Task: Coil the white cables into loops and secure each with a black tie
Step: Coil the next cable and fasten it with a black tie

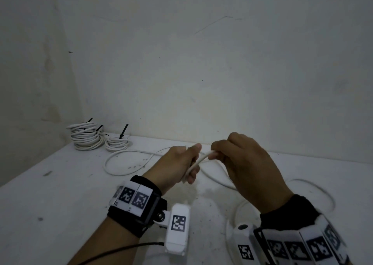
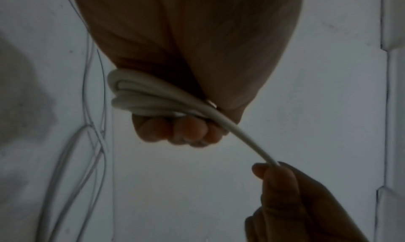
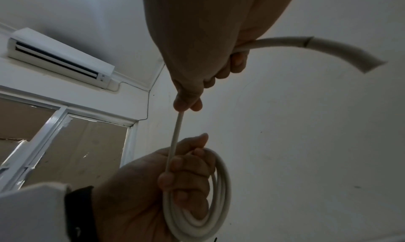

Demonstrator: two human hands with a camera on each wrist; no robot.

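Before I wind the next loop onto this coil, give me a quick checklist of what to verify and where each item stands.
1. Left hand grips the coil: ok.
2. Right hand pinches the feed strand: ok.
3. Strand between the hands free of kinks: ok.
4. Loose cable on the table untangled: cannot tell, it crosses itself behind the hands.
5. Black tie within reach: cannot tell, the only ones seen are on the finished coils.
6. Coil loops lying even: ok.
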